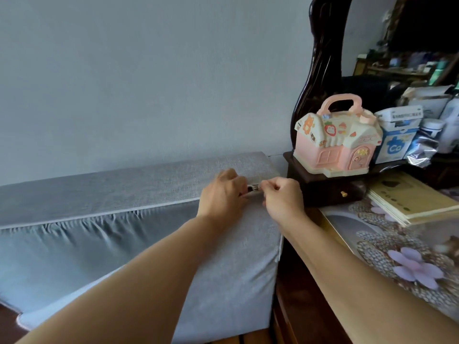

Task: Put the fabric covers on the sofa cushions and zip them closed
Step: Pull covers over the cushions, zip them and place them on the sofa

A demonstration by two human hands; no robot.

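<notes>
A large sofa cushion in a grey fabric cover (104,229) with white piping stands on its edge, leaning toward the wall. The zip side faces up. Near its right end a small metal zip slider (253,188) shows between my hands. My left hand (223,194) grips the cover fabric just left of the slider, fingers curled. My right hand (283,197) pinches the cover edge or zip pull just right of the slider. Which of the two it pinches is hidden by the fingers.
Right of the cushion is a dark wooden dresser with a mirror (323,187). On it stand a pink toy house (337,140), boxes and bottles (397,135) and a stack of yellow booklets (412,197). A floral cloth (402,256) covers the table at right.
</notes>
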